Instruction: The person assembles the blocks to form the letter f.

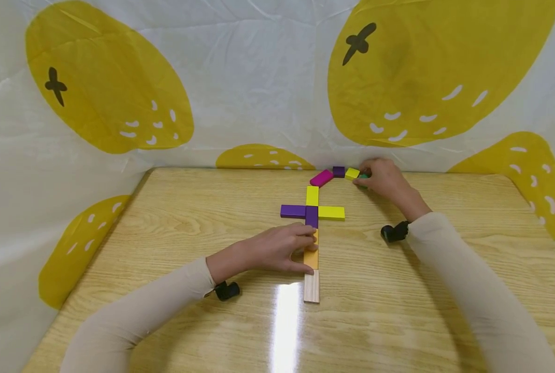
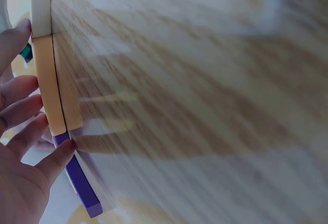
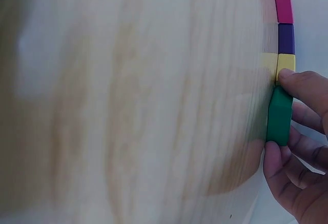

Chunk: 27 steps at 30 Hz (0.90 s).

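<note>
My right hand (image 1: 387, 180) pinches a green block (image 3: 279, 117) at the back of the table. One fingertip touches the small yellow block (image 3: 287, 62) beside it. Left of that lie a dark purple block (image 1: 338, 172) and a magenta block (image 1: 322, 178), forming a curve. My left hand (image 1: 277, 250) rests its fingertips along the orange piece (image 1: 311, 260) of a straight column. Below the orange is a plain wood block (image 1: 312, 288); above it stands an upright purple block (image 1: 312, 216), partly covered by fingers in the left wrist view.
A purple bar (image 1: 293, 211) and a yellow bar (image 1: 331, 213) stick out either side of the column, with a yellow block (image 1: 312, 196) at its top. The wood-grain table (image 1: 188, 207) meets a white cloth (image 1: 258, 77) with yellow shapes along its back edge.
</note>
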{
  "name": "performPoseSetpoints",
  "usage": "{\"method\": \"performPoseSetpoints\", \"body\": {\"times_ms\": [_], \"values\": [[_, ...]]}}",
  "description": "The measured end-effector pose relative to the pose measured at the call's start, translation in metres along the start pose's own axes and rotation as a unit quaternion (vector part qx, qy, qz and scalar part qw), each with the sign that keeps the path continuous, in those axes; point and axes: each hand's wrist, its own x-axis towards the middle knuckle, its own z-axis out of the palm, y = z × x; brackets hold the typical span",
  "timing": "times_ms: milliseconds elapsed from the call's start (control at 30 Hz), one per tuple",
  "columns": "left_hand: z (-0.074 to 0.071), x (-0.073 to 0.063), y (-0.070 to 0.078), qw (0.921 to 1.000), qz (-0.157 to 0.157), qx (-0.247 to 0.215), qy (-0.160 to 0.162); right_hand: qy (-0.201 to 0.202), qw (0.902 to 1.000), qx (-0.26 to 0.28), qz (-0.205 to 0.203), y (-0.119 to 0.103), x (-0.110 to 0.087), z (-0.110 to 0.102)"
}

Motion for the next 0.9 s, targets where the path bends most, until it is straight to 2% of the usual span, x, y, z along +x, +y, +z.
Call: {"method": "performPoseSetpoints", "body": {"times_ms": [367,900], "values": [[-0.002,0.001,0.001,1.0000,-0.003,-0.003,-0.003,-0.029,0.9995,0.010,0.010,0.001,0.000,-0.007],[-0.003,0.002,-0.001,1.0000,-0.004,0.000,-0.004,-0.032,0.9993,0.015,0.014,0.001,0.003,-0.008]]}}
